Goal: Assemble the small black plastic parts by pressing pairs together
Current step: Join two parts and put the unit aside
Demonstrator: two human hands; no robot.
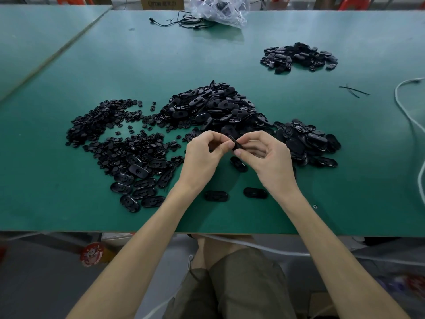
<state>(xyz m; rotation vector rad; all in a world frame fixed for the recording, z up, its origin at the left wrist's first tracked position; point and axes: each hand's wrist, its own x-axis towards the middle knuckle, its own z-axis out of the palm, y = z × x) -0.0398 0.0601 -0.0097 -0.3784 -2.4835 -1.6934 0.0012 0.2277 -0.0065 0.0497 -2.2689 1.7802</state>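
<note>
Closest to me on the table (69, 203) lie two loose ovals (216, 195), flat and a little apart, and a third oval (238, 164) sits just below my hands. Above it my left hand (202, 153) and right hand (266, 155) meet, both off the surface. Both pinch one part (235, 143), fingers and thumbs curled round a small black piece held on edge between the fingertips. My fingers cover most of it, so I cannot tell if it is a single shell or a pair already mated.

I judge it light and stiff, hard moulded plastic with a glossy skin that could slip under a sideways squeeze. I would hold it by the long edges with one hand and press with the other thumb over the middle, where the round piece seems to seat. It looks too rigid to bend, so a skewed push would more likely pop it loose than snap it.

To my left spreads a scatter of discs (99, 125), with more ovals at its near edge. Straight ahead, just past my knuckles, rises the main pile (213, 107) of ovals, and a lower right pile (308, 141) lies beside my right hand. Well beyond is the far pile (299, 56), apart from the rest. A white cable (409, 107) trails along the right edge, and at the back sit a black cable (184, 20) and a crumpled bag (220, 10)
</note>
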